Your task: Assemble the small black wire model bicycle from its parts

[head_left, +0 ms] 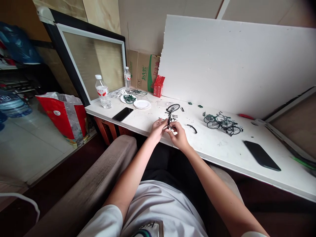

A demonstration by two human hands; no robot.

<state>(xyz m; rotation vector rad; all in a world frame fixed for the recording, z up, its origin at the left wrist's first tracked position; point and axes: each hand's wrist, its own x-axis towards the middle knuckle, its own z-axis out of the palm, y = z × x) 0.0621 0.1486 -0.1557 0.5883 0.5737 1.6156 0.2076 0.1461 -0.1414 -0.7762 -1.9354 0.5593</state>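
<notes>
A small dark model bicycle part (169,117) stands between my two hands at the table's front edge. My left hand (158,128) pinches it from the left, and my right hand (176,132) closes on its lower end from the right. A black spoked wheel (173,108) shows just beyond my fingertips. Small dark pieces lie beside the frame, and a curved black strip (192,128) rests to the right of my right hand. What exactly sits between the fingertips is partly hidden.
On the white table (212,147), assembled model bicycles (223,123) stand at right, near a black phone (262,155). Another phone (122,114), white plates (142,104), a water bottle (103,93) and green parts (129,98) lie left. A red box (158,87) stands behind.
</notes>
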